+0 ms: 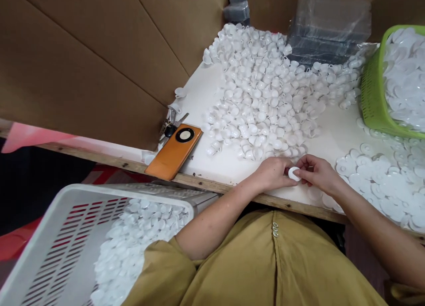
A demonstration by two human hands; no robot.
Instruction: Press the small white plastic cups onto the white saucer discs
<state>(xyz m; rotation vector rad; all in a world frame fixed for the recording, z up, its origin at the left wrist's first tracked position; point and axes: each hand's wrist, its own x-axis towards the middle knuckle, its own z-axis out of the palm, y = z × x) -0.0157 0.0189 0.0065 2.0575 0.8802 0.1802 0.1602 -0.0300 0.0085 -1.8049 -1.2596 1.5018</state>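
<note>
Both hands meet over the table's front edge around a small round white plastic disc (293,174). My left hand (275,173) is closed at its left side, fingers curled; whether a second piece sits under these fingers is hidden. From the right, my right hand (314,172) pinches the disc's edge between thumb and fingers. Just beyond the hands spreads a heap of small white cup-shaped plastic pieces (262,98). Flat white discs (381,177) lie in a loose layer to the right of my right hand.
A green basket (373,91) full of white discs stands at the right. Below the table at left, a white slotted basket (75,248) holds white pieces. An orange phone (172,153) and keys (171,125) lie near cardboard (99,54). Plastic-wrapped grey blocks (328,27) sit behind.
</note>
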